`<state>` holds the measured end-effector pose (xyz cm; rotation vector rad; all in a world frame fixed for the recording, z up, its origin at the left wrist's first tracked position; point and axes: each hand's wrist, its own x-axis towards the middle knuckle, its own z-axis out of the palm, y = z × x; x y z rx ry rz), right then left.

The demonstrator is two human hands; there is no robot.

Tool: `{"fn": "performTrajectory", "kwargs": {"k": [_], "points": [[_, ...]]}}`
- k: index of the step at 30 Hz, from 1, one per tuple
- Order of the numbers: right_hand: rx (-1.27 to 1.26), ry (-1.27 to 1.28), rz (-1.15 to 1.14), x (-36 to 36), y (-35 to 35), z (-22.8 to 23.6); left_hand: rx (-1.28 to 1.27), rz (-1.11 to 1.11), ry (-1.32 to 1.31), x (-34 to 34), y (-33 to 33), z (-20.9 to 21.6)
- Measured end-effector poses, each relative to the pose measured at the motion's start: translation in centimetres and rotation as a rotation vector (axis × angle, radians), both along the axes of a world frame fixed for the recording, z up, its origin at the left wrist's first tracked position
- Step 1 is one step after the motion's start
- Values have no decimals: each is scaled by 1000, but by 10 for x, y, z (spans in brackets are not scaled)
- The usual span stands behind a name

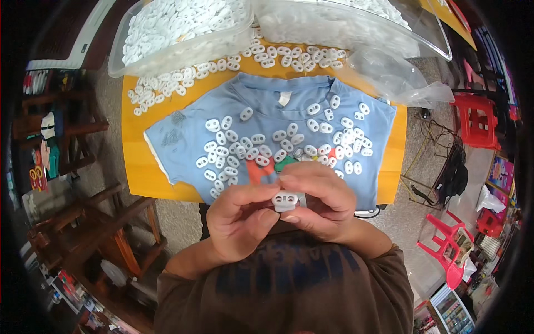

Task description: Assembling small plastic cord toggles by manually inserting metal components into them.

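Note:
Between my fingertips, just in front of my chest, is a white oval two-hole cord lock (285, 201). My left hand (236, 222) pinches it from the left side. My right hand (322, 203) closes on it from the right, with thumb below and fingers above. Both hands are over the near edge of a light blue T-shirt (267, 100) spread flat on the table. Many more white cord locks (221, 151) lie scattered across the shirt, some in small heaps. A coloured print on the shirt is partly covered by them and by my fingers.
The shirt lies on a yellow table (136, 167). Along its far side stand a clear bin (119, 58) full of cord locks and a second clear bin (345, 33). Loose cord locks (167, 83) lie before them. A clear plastic bag (384, 72) is at right, near red stools (475, 117).

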<state>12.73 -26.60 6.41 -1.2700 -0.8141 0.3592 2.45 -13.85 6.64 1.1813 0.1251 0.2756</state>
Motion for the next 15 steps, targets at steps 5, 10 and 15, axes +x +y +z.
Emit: {"fn": "performTrajectory", "kwargs": {"k": [5, 10, 15], "points": [[-2, -20, -3, -1, -6, -5, -55, -23, 2, 5, -3, 0], [-126, -53, -41, -3, -9, -3, -56, 89, 201, 6, -3, 2], [-217, -86, -67, 1, -21, -8, 21, 309, 274, -8, 24, -2]]}}
